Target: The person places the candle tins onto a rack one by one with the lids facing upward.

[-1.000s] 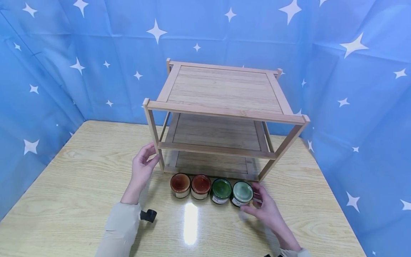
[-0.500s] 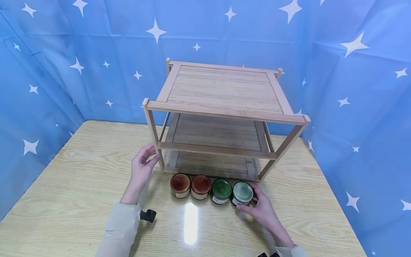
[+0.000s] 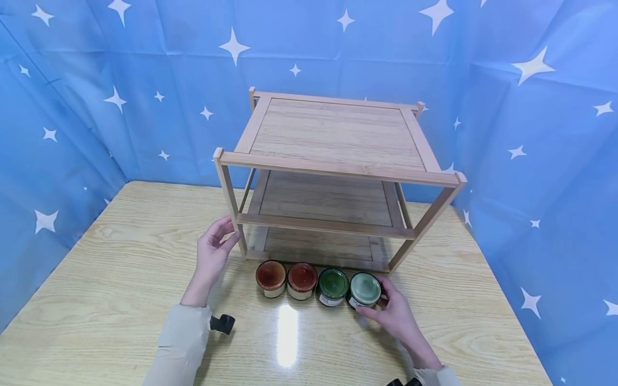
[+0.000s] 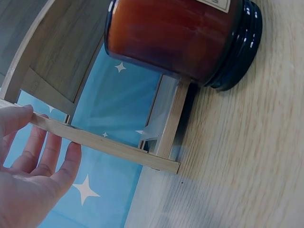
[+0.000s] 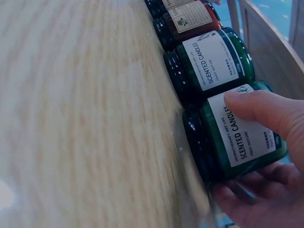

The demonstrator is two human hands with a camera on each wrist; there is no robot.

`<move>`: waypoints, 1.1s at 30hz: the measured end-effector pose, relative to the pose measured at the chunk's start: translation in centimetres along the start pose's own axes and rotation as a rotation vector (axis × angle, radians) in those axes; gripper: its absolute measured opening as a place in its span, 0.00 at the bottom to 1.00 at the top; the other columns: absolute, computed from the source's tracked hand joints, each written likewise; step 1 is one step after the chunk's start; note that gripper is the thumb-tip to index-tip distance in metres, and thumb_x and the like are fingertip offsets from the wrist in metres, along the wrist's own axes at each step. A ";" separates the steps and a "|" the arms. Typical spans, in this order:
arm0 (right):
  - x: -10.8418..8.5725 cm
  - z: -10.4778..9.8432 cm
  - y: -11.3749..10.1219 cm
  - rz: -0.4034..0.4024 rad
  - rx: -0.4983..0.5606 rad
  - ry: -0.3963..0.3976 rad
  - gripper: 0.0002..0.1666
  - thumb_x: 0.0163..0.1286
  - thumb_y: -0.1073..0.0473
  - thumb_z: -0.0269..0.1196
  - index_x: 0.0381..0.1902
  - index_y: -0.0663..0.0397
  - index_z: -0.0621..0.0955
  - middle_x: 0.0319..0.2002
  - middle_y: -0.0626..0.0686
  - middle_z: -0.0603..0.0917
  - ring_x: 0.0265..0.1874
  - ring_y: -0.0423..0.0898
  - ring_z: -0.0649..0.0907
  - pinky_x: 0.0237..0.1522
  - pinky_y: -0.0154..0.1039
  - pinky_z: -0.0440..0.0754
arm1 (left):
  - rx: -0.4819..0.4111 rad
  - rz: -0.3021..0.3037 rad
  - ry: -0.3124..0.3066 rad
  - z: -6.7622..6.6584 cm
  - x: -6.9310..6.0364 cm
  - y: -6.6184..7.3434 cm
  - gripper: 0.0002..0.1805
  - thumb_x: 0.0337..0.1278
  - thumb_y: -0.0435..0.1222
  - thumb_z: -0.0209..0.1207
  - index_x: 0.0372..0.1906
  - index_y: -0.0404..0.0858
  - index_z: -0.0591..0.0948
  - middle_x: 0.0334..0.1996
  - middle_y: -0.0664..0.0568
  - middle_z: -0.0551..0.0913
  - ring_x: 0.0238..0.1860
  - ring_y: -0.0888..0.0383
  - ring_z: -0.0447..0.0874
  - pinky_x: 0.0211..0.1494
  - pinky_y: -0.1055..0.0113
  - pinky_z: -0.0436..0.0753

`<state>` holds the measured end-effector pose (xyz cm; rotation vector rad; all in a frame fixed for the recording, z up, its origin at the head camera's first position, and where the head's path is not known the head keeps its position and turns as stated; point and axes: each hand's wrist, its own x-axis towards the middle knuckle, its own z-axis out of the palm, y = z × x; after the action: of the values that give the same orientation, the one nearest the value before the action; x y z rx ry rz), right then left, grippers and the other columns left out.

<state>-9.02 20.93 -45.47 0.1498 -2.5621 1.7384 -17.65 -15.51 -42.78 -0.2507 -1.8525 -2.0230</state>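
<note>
Two amber-brown candle jars and two green ones stand in a row before a wooden shelf rack, black lids down on the table. My left hand holds the rack's front left post, thumb on one side and fingers on the other, as the left wrist view shows. At the row's right end, my right hand grips the pale-looking green scented candle jar, thumb on its label. Beside that jar is the darker green jar. An amber jar looms close in the left wrist view.
The rack has a top board, a middle shelf and a bottom board. Behind the light wooden table hangs a blue curtain with white stars. A black strap piece sticks out at my left wrist.
My right hand has moved slightly left and in closer around the end green candle jar, its thumb now on the front. The jars, the rack and my left hand stay put.
</note>
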 end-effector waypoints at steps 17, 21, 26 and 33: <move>-0.6 -0.3 0.0 -0.009 -0.083 0.113 0.42 0.37 0.69 0.78 0.53 0.66 0.73 0.44 0.59 0.80 0.38 0.36 0.78 0.40 0.29 0.81 | 0.024 -0.020 -0.008 -0.1 0.0 0.0 0.19 0.52 0.16 0.55 0.52 0.23 0.74 0.36 0.60 0.83 0.40 0.64 0.80 0.48 0.71 0.81; -0.7 -0.8 -0.7 0.004 -0.124 0.136 0.42 0.38 0.67 0.78 0.54 0.66 0.73 0.44 0.59 0.80 0.39 0.37 0.77 0.41 0.28 0.80 | 0.013 -0.014 -0.008 -0.1 -0.1 0.1 0.19 0.52 0.16 0.56 0.52 0.25 0.75 0.36 0.61 0.83 0.40 0.65 0.80 0.47 0.73 0.81; -0.8 -1.5 -1.9 -0.042 -0.161 0.164 0.42 0.38 0.67 0.78 0.54 0.66 0.73 0.46 0.58 0.80 0.40 0.34 0.76 0.40 0.26 0.79 | 0.000 -0.005 -0.004 0.0 -0.1 0.2 0.20 0.52 0.16 0.55 0.51 0.29 0.77 0.36 0.62 0.83 0.40 0.65 0.80 0.46 0.74 0.81; -0.9 -2.4 -3.8 -0.116 -0.155 0.209 0.39 0.38 0.70 0.77 0.52 0.65 0.75 0.44 0.54 0.80 0.39 0.31 0.76 0.38 0.23 0.78 | 0.008 -0.008 -0.006 -0.1 0.0 0.1 0.19 0.52 0.17 0.56 0.51 0.27 0.76 0.36 0.62 0.83 0.40 0.65 0.80 0.47 0.73 0.81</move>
<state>-7.77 21.85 -41.15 0.1027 -2.4698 1.4277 -17.60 -15.61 -42.68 -0.2481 -1.8680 -2.0218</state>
